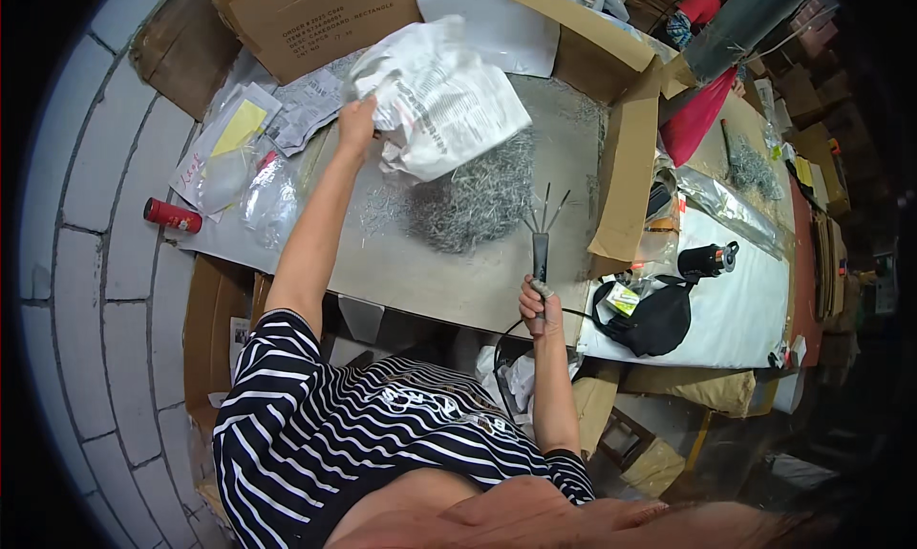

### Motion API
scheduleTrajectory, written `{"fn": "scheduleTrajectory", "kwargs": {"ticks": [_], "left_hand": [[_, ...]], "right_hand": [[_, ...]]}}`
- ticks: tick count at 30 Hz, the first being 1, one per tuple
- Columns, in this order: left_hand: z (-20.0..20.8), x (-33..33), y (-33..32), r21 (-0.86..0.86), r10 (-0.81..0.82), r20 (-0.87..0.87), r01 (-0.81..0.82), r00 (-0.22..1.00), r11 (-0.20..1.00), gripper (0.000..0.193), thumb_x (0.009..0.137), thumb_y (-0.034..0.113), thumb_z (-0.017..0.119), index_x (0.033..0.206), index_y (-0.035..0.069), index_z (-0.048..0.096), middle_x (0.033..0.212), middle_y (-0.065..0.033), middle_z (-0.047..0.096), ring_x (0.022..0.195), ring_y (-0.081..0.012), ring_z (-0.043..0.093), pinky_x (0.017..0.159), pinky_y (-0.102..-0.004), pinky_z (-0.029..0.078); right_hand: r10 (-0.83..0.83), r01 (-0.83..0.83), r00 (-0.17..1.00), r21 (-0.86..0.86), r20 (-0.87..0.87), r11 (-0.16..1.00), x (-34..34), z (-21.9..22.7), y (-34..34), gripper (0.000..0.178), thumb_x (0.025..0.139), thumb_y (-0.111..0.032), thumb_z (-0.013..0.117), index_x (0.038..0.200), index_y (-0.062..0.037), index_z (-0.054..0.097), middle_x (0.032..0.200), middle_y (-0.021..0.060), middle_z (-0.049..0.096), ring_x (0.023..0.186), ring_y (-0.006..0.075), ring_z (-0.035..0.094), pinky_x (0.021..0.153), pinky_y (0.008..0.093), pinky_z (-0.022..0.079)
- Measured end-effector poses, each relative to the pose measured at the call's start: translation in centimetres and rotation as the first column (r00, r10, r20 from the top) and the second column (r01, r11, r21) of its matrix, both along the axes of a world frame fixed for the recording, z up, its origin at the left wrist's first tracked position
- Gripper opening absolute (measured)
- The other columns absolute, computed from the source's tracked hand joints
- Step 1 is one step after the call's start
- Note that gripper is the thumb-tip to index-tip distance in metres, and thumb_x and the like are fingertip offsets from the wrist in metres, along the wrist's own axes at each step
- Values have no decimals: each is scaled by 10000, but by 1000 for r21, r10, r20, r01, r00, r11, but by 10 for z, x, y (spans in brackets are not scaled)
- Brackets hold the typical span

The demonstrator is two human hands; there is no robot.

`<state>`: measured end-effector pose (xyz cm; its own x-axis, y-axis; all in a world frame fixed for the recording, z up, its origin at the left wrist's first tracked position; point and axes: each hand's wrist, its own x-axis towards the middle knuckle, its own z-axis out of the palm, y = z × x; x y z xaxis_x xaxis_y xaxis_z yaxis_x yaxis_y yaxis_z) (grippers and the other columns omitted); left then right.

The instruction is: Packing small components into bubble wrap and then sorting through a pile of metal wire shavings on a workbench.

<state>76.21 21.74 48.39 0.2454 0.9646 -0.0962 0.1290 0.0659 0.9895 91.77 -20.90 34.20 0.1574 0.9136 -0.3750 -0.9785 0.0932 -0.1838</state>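
- The left hand (356, 119) grips the edge of a crumpled white plastic bag (441, 98), held up over a heap of thin metal pins (475, 200) on the grey desk (458, 272).
- The left arm stretches far forward and up, nearly straight.
- The right hand (537, 303) is closed around a dark-handled tool (541, 262), upright, with thin metal prongs fanning from its top, just right of the heap.
- The right forearm rises from the lower edge, elbow bent, hand at the desk's near edge.
- A black pouch (659, 320) lies to the right, a red can (173, 215) far left.
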Motion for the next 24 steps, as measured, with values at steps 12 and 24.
{"fn": "scheduleTrajectory", "kwargs": {"ticks": [12, 24], "left_hand": [[92, -64, 38, 107, 130, 629, -252, 767, 962, 209, 924, 145, 547, 980, -38, 632, 937, -64, 650, 770, -141, 613, 698, -277, 491], [203, -98, -32, 343, 6, 754, -402, 657, 849, 294, 948, 165, 476, 1095, -69, 575, 1047, -114, 638, 952, -197, 630, 869, -321, 491]], "right_hand": [[128, 15, 920, -359, 371, 933, 3, -7, -3, 144, 900, -170, 574, 961, -51, 519, 600, -26, 411, 431, 78, 386, 385, 244, 336], [638, 283, 166, -656, 752, 700, 36, -17, 24, 199, 835, -152, 625, 855, 36, 561, 609, 93, 556, 477, 208, 545, 460, 341, 463]]}}
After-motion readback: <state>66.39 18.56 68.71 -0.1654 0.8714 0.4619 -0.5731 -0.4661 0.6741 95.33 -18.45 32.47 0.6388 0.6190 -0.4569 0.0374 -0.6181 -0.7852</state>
